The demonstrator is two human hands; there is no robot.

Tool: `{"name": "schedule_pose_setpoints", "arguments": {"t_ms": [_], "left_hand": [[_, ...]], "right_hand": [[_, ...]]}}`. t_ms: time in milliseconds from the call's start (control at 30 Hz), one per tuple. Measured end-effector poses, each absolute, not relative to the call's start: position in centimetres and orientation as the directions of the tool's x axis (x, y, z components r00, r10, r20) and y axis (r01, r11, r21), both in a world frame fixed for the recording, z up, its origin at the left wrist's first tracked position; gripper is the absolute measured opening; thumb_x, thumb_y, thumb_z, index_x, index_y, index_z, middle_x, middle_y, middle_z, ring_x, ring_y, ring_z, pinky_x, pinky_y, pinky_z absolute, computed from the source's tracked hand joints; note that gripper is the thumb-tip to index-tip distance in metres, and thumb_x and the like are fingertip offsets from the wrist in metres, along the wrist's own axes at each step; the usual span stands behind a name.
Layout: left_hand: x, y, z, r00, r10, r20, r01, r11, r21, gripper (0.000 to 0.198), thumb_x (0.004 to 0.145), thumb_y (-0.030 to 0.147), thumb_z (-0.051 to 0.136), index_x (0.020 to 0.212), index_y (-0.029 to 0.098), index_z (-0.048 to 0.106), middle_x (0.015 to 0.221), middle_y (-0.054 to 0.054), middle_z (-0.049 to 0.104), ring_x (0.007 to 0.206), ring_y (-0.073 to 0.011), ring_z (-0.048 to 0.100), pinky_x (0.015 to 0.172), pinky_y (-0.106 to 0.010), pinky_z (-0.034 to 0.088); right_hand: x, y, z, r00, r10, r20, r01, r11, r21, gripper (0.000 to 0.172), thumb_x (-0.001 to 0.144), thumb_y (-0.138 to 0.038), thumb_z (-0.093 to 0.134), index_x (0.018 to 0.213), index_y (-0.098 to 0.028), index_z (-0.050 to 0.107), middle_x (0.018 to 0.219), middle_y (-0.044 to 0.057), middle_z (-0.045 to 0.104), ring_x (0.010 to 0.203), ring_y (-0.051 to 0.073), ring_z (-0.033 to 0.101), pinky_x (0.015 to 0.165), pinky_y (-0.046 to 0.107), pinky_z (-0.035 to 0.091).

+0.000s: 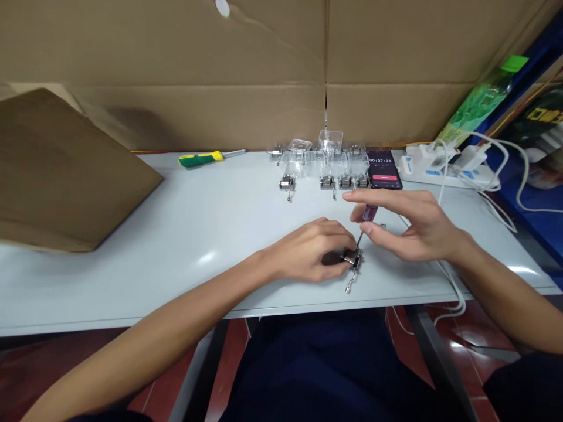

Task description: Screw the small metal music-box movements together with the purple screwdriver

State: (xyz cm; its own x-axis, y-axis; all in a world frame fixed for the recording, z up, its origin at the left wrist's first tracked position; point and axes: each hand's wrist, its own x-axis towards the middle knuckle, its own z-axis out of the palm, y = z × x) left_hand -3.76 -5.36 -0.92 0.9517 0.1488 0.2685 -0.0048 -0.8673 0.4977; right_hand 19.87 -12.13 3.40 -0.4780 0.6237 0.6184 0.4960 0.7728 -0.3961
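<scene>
as we look down, our left hand (308, 249) grips a small silver metal crank mechanism (352, 258) near the front of the pale grey worktop (132, 275), while our right hand (411, 225) pinches a slim purple-handled screwdriver (368, 214) touching the mechanism; clear plastic boxes (329, 142) and a yellow-and-green screwdriver (197, 159) lie farther back.

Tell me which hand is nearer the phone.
Right: the right hand is just in front of the phone, not touching it; the left hand is farther away, front and left of it.
</scene>
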Motion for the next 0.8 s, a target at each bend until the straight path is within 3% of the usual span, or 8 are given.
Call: {"name": "schedule_pose_setpoints", "arguments": {"t_ms": [167, 267, 467, 567, 800], "left_hand": [[-3.7, -5.5, -0.8, 0.947, 0.129, 0.295, -0.011, -0.903, 0.43, 0.022, 0.098, 0.029, 0.06, 0.115, 0.019, 0.07, 0.109, -0.005, 0.077, 0.101, -0.0221, 0.069, 0.097, -0.041, 0.049], [-3.7, -5.7, -0.7, 0.951, 0.119, 0.284, -0.011, -0.909, 0.416, 0.022, 0.099, 0.027, 0.059, 0.116, 0.018, 0.07, 0.11, -0.004, 0.076, 0.101, -0.0214, 0.068, 0.098, -0.041, 0.049], [-3.6, -6.0, -0.8, 0.959, 0.099, 0.265, -0.005, -0.931, 0.365, 0.024, 0.101, 0.025, 0.056, 0.119, 0.018, 0.07, 0.119, -0.009, 0.074, 0.109, -0.0238, 0.067, 0.097, -0.041, 0.049], [-3.7, -6.1, -0.5, 0.965, 0.094, 0.244, -0.013, -0.915, 0.403, 0.022, 0.1, 0.022, 0.058, 0.119, 0.019, 0.07, 0.119, -0.008, 0.074, 0.111, -0.0242, 0.067, 0.099, -0.041, 0.048], [-4.2, -5.5, 0.9, 0.985, 0.102, 0.138, -0.006, -0.785, 0.62, 0.021, 0.096, 0.012, 0.065, 0.114, 0.022, 0.07, 0.115, -0.004, 0.075, 0.11, -0.0211, 0.066, 0.097, -0.036, 0.049]], "right_hand": [[19.8, -11.8, 2.7, -0.442, 0.515, 0.735, 0.555, 0.8, -0.227, 0.041, 0.087, -0.017, 0.08, 0.127, -0.021, 0.069, 0.096, 0.001, 0.079, 0.074, 0.014, 0.07, 0.072, 0.032, 0.057], [19.7, -11.7, 2.5, -0.457, 0.517, 0.724, 0.573, 0.794, -0.205, 0.045, 0.087, -0.018, 0.078, 0.131, -0.018, 0.066, 0.093, 0.002, 0.078, 0.074, 0.016, 0.07, 0.073, 0.034, 0.057], [19.7, -11.7, 2.3, -0.458, 0.524, 0.718, 0.614, 0.771, -0.171, 0.054, 0.087, -0.014, 0.072, 0.139, -0.018, 0.059, 0.113, 0.006, 0.078, 0.084, 0.017, 0.072, 0.081, 0.035, 0.061], [19.7, -11.7, 2.2, -0.454, 0.521, 0.722, 0.622, 0.766, -0.162, 0.052, 0.086, -0.016, 0.075, 0.136, -0.018, 0.061, 0.111, 0.006, 0.078, 0.08, 0.017, 0.072, 0.077, 0.034, 0.061], [19.7, -12.1, 2.5, -0.493, 0.527, 0.692, 0.482, 0.828, -0.286, 0.057, 0.09, -0.015, 0.067, 0.146, -0.021, 0.056, 0.102, 0.004, 0.076, 0.086, 0.018, 0.071, 0.08, 0.037, 0.06]]}}
